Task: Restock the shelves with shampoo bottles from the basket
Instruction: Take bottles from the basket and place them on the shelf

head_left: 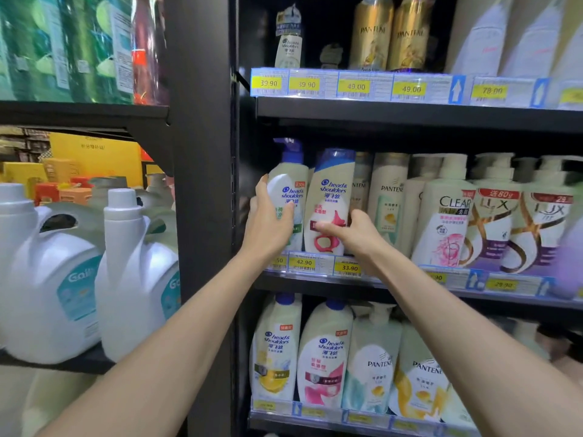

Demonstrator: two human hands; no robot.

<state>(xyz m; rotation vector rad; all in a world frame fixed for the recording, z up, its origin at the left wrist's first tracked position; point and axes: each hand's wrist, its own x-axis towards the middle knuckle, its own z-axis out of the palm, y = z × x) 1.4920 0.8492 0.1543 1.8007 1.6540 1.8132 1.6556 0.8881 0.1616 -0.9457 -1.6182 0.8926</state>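
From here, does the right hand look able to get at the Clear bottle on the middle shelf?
Probably yes. The right hand is on the pink bottle; the Clear bottle stands at the shelf front further right, nothing before it.

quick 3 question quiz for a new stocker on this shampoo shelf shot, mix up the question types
1. True or false: the left hand is wrapped around the pump-top Head & Shoulders bottle on the middle shelf.
2. Multiple choice: the right hand touches which bottle? A) the Clear bottle B) the pink-label Head & Shoulders bottle C) a Lux bottle
3. Fill in: the yellow price tag just below the right hand reads ____.

Key: 1 true; 2 B; 3 33.90
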